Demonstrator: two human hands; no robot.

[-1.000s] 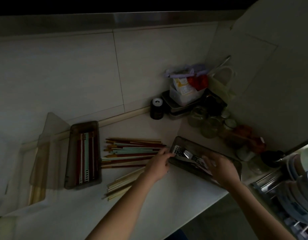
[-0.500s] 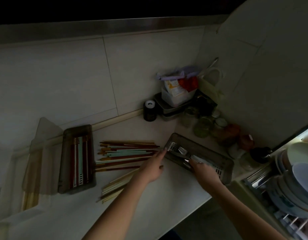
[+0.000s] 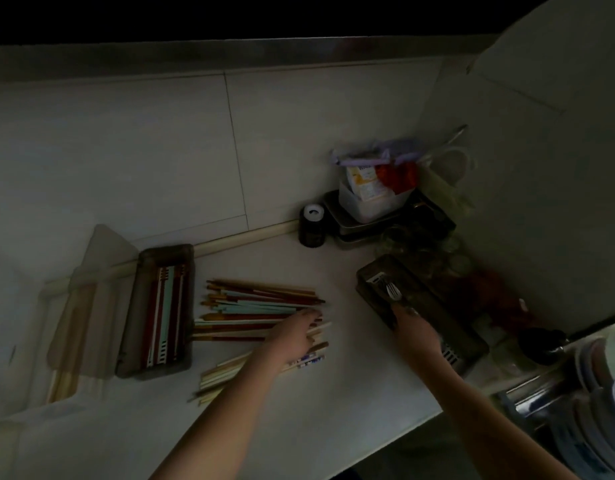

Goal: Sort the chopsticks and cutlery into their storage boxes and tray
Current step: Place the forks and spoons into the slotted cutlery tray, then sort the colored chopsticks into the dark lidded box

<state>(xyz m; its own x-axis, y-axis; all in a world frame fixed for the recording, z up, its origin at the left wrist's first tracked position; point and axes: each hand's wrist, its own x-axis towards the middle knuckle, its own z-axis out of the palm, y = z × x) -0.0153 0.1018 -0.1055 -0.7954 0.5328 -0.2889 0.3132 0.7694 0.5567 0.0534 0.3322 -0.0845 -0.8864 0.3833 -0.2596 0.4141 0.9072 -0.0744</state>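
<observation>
Grip: our left hand (image 3: pixel 295 337) lies fingers spread and relaxed on the loose chopsticks (image 3: pixel 261 306), touching them, nothing pinched. Our right hand (image 3: pixel 415 332) reaches into the cutlery tray (image 3: pixel 371 271); its fingers are hidden in the dark, so we cannot tell whether they grasp anything. A fork (image 3: pixel 392 292) lies in the tray just ahead of that hand.

Task items: the chopsticks form a fan mid-counter, brown, pale blue and cream; some patterned ends show under our left wrist. A chopstick box (image 3: pixel 160 310) sits left of the pile near the counter's back edge, holding red, white and blue pairs. The tray lies diagonally toward the counter's right corner.

Surface and room: pale counter (image 3: pixel 333 403), dim light, large wall tiles (image 3: pixel 126 150) behind.

Surroundings: a clear lid (image 3: pixel 91 299) lies left of the box. A dark round jar (image 3: pixel 312 225) stands at the back edge. A white tub (image 3: pixel 371 199) of packets and glass jars crowd the back right corner. Stacked plates (image 3: pixel 597 382) stand at far right.

Writing: none legible.
</observation>
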